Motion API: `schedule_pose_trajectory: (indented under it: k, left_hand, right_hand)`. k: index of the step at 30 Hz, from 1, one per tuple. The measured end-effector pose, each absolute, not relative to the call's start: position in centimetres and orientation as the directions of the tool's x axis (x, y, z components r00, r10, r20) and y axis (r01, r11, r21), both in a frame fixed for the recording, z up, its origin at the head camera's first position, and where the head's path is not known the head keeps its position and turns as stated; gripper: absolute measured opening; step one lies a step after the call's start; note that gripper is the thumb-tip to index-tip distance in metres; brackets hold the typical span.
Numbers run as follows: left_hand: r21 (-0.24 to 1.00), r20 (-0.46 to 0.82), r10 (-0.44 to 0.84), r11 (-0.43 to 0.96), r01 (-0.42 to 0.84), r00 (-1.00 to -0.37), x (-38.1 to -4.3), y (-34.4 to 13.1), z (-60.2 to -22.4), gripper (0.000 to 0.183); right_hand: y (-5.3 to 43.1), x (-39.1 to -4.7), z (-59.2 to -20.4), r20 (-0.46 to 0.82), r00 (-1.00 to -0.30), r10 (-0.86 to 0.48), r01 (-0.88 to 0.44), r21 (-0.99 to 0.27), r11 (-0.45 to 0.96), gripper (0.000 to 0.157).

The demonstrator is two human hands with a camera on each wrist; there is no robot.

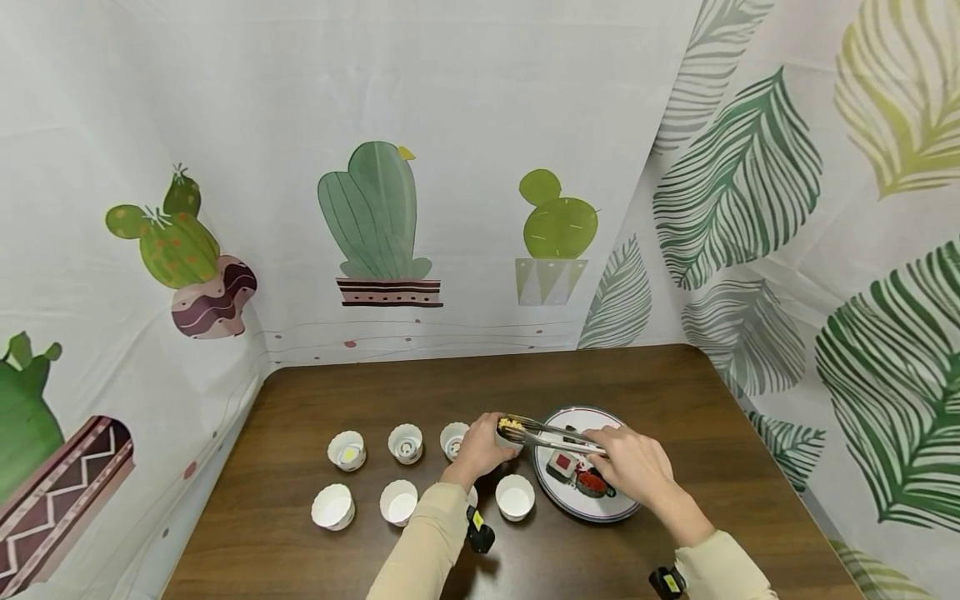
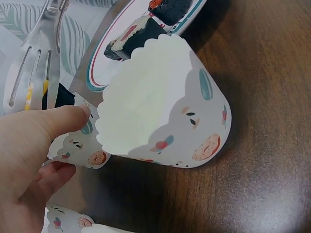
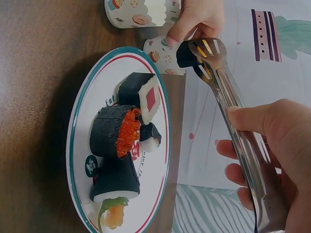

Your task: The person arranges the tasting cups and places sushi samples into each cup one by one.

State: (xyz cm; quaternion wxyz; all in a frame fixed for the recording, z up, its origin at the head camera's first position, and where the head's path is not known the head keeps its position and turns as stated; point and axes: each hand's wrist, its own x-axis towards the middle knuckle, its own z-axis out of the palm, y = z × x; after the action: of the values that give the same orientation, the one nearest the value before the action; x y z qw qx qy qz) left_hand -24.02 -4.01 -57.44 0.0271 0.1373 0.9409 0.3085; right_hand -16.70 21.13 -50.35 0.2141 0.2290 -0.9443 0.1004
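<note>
My right hand (image 1: 637,462) holds metal tongs (image 3: 233,116) with slotted ends. Between those ends is a piece of sushi (image 1: 512,425) wrapped in black seaweed, with yellow topping. It sits at the mouth of a small printed paper cup (image 2: 80,145). My left hand (image 1: 480,450) grips that cup, thumb on its near side and fingers on the other. Just right of it, a plate (image 1: 600,508) carries several sushi pieces, among them a roe-topped one (image 3: 116,131), a square roll with a red centre (image 3: 141,94) and a roll with green and orange filling (image 3: 116,182).
More white paper cups stand in two rows left of the plate. In the back row, three cups, including the leftmost cup (image 1: 347,450), have something inside. A front cup (image 1: 515,497) stands close below my left hand; my left sleeve partly covers another. A printed cloth hangs behind the brown table (image 1: 480,375).
</note>
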Motion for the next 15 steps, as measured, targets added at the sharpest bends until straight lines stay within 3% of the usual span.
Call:
schedule_pose_trajectory:
  k: [15]
  left_hand:
    - [0.597,0.036,0.285,0.763,0.249,-0.958,-23.98,-4.03,-57.31,0.063]
  right_hand:
    - [20.98,-16.65,-50.42,0.439,-0.808,-0.393,-0.462,-0.058,0.885,0.028]
